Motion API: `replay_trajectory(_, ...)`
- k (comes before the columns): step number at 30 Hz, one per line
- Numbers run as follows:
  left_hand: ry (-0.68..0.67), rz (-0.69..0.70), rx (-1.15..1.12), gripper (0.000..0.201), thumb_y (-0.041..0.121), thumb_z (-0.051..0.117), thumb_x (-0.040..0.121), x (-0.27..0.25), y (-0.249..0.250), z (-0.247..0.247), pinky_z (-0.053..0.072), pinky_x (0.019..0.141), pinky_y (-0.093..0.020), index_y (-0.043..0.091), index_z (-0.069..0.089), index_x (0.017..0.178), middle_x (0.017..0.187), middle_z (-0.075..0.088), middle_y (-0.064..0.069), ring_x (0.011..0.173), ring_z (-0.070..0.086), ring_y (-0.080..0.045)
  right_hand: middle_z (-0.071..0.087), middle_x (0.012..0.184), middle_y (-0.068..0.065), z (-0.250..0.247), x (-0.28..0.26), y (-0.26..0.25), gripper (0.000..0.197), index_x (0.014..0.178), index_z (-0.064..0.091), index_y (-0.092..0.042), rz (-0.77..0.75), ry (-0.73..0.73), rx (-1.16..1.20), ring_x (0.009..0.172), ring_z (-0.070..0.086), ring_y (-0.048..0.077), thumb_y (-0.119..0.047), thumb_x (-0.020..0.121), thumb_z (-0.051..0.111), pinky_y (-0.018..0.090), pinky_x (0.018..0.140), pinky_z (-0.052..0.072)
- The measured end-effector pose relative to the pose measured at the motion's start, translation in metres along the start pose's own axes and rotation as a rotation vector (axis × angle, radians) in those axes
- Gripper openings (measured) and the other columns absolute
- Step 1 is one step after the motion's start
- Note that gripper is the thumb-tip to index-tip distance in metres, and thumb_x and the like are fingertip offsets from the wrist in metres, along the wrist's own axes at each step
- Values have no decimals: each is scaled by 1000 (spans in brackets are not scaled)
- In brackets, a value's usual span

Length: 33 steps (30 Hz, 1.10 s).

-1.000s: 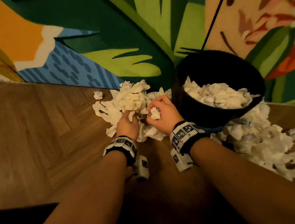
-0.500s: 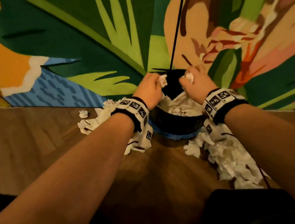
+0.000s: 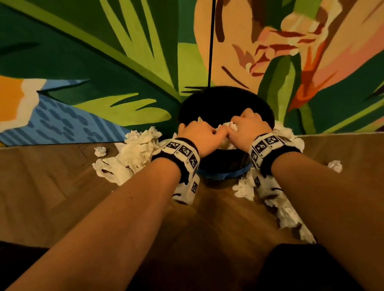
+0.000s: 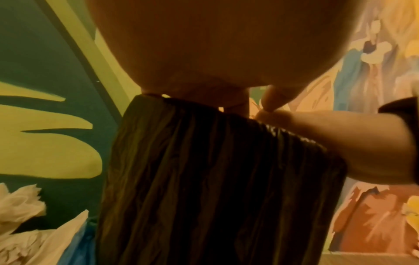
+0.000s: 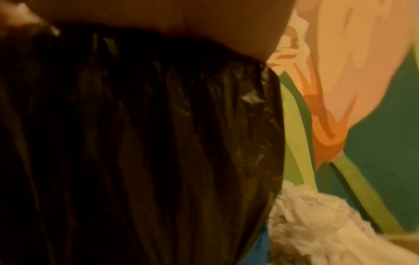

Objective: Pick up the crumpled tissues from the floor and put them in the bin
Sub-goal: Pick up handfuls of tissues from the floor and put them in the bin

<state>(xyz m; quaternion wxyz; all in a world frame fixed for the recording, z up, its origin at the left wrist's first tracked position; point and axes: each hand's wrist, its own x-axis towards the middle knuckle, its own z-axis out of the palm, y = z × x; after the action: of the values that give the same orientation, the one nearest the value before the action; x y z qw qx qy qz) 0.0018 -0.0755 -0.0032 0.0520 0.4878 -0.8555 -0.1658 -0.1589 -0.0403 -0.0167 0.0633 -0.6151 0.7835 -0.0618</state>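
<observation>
The black-lined bin (image 3: pixel 225 100) stands on the wood floor against the painted wall. Both hands are over its mouth, side by side and knuckles up. My left hand (image 3: pixel 198 135) has its fingers curled down, with a scrap of white tissue (image 3: pixel 199 119) peeking past them. My right hand (image 3: pixel 246 128) pinches a crumpled tissue (image 3: pixel 233 126) in curled fingers. The fingertips are hidden inside the bin. The wrist views show only the bag's wrinkled side (image 4: pixel 204 179) (image 5: pixel 136 143) under each palm.
A heap of crumpled tissues (image 3: pixel 136 154) lies on the floor left of the bin and another heap (image 3: pixel 283 209) to its right. Single balls lie at the far left (image 3: pixel 100 150) and far right (image 3: pixel 335 165). A black cable (image 3: pixel 211 36) runs down the wall behind the bin.
Both hands lifted tissues from the left floor heap, carried them right to the bin, and have now dropped from above the rim down into its mouth.
</observation>
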Motion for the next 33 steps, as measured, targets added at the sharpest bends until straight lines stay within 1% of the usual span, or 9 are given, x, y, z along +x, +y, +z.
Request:
replay_trajectory(4, -78, -10, 66, 59, 58, 14, 81, 1, 5, 5, 27, 96, -51, 16, 45, 54, 62, 46, 2, 77, 45, -24, 41, 106, 9, -1, -4, -2, 47, 98, 56, -21, -5, -19, 42, 105, 48, 32, -46, 88, 17, 44, 84, 34)
replay_trajectory(8, -117, 45, 264, 57, 54, 13, 83, -3, 2, 11, 24, 93, -52, 17, 48, 57, 62, 43, 2, 78, 45, -24, 49, 111, 7, -6, -1, -3, 27, 103, 63, -19, -19, -59, 72, 101, 53, 29, -28, 94, 39, 40, 87, 43)
replay_trajectory(12, -118, 50, 294, 59, 54, 10, 82, -7, 3, 12, 21, 96, -56, 17, 52, 66, 65, 41, -3, 81, 41, -24, 63, 83, -9, -12, -1, -2, 24, 72, 70, -27, 17, -52, 212, 74, 57, 13, -9, 79, 55, 26, 65, 46)
replay_trajectory(18, -54, 140, 210, 54, 51, 19, 85, -13, 2, 5, 27, 96, -48, 17, 42, 49, 58, 43, 1, 78, 42, -23, 68, 76, -7, -19, -4, 1, 20, 63, 70, -30, 57, -36, 259, 76, 64, 14, -17, 77, 75, 30, 74, 57)
replay_trajectory(20, 11, 150, 143, 52, 50, 28, 88, -15, -2, 5, 31, 97, -45, 20, 54, 55, 66, 51, 1, 87, 48, -26, 71, 78, -5, -21, -5, 3, 15, 65, 71, -29, 55, 0, 271, 77, 65, 15, -25, 78, 76, 32, 75, 57)
replay_trajectory(22, 153, 142, -29, 35, 43, 40, 91, -17, -8, 5, 34, 100, -42, 29, 71, 87, 95, 64, 0, 104, 49, -28, 71, 79, -2, -23, -5, 2, 16, 70, 69, -28, 47, 76, 260, 78, 64, 19, -33, 85, 69, 33, 75, 56)
replay_trajectory(24, 300, 143, -194, 30, 35, 47, 92, -19, -16, 2, 36, 100, -39, 29, 70, 110, 111, 64, 2, 110, 47, -26, 67, 73, 1, -28, -5, -2, 20, 77, 70, -27, 49, 174, 282, 76, 63, 24, -38, 90, 60, 33, 72, 54)
replay_trajectory(29, 533, 146, -384, 27, 23, 48, 91, -28, -49, -21, 30, 89, -24, 27, 68, 109, 105, 63, 6, 102, 47, -20, 63, 65, -3, -47, -4, -29, 22, 82, 69, -22, -32, 304, 401, 68, 61, 22, -35, 90, 54, 31, 65, 49)
replay_trajectory(33, 620, 15, -527, 23, 18, 49, 91, -34, -98, -32, 44, 80, -30, 23, 70, 100, 100, 66, 6, 86, 55, -13, 68, 75, -2, -49, -9, -73, 23, 85, 71, -19, -166, 332, 473, 74, 61, 17, -34, 89, 54, 31, 71, 50)
